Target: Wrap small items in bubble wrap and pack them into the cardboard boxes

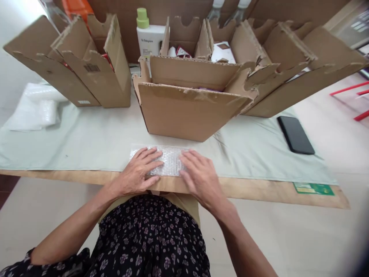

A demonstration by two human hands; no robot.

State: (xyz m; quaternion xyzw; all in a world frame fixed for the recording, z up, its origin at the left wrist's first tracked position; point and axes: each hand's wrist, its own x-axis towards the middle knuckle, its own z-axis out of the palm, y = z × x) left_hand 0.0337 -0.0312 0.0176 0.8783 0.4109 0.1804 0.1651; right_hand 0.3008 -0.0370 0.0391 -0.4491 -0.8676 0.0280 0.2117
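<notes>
A small sheet of clear bubble wrap (170,159) lies flat on the pale cloth near the table's front edge. My left hand (138,171) rests palm down on its left part, fingers stretched out and apart. My right hand (200,175) lies flat on its right end, fingers extended. Neither hand grips anything. Just beyond the wrap stands an open cardboard box (187,107) with its flaps up.
More open cardboard boxes stand at the back left (86,65) and back right (288,65). A white bottle with a green cap (147,32) is behind them. A black phone (295,134) lies right, loose plastic wrap (34,107) left, a green card (314,188) at the table edge.
</notes>
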